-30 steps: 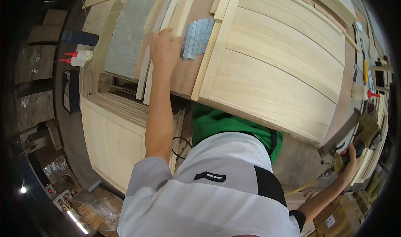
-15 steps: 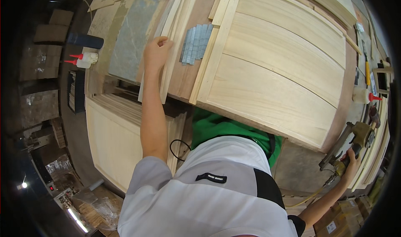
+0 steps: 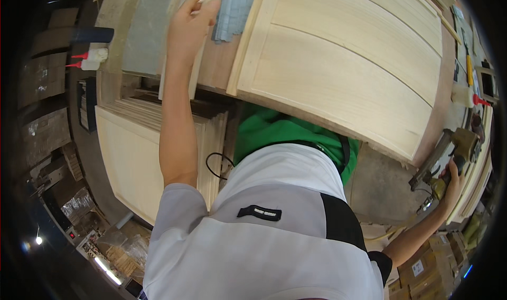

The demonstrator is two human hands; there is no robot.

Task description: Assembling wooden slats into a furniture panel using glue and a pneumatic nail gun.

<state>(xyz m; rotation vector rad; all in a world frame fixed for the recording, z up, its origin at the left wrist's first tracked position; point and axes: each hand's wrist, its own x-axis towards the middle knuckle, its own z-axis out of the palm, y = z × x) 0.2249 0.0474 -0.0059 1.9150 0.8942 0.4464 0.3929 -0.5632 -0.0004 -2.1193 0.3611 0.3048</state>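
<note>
- Two things are in hand: a thin pale wooden strip (image 3: 203,41) under the left hand (image 3: 190,28), and a nail gun (image 3: 449,157) in the right hand (image 3: 451,181).
- The strip lies on the table (image 3: 222,62) at about 11 o'clock in the view, running lengthwise away from the person; the left grip is half closed, thumb and fingers pinching its upper part.
- By its look the strip is light, stiff along its length but easy to snap or bow if lifted from one end; a hold nearer its middle, on the long edges, seems safest.
- The right grip is wrapped shut around the nail gun's handle at 4 o'clock, off the table's edge; I judge the tool heavy and rigid, best held by that handle with the nose kept away from the body.
- Just beside the strip, toward 12 o'clock, lies a stack of small grey-blue sheets (image 3: 232,15), looking soft and loose.
- To the right, a large pale wooden panel (image 3: 348,62) with curved slats covers much of the table; it is broad, probably awkward for one hand.
- At 9 o'clock a white glue bottle (image 3: 92,59) with a red tip lies near the table's left edge; another glue bottle (image 3: 467,96) stands at 3 o'clock.
- Below the table, at 8 o'clock, more pale panels (image 3: 137,152) stand stacked on edge.
</note>
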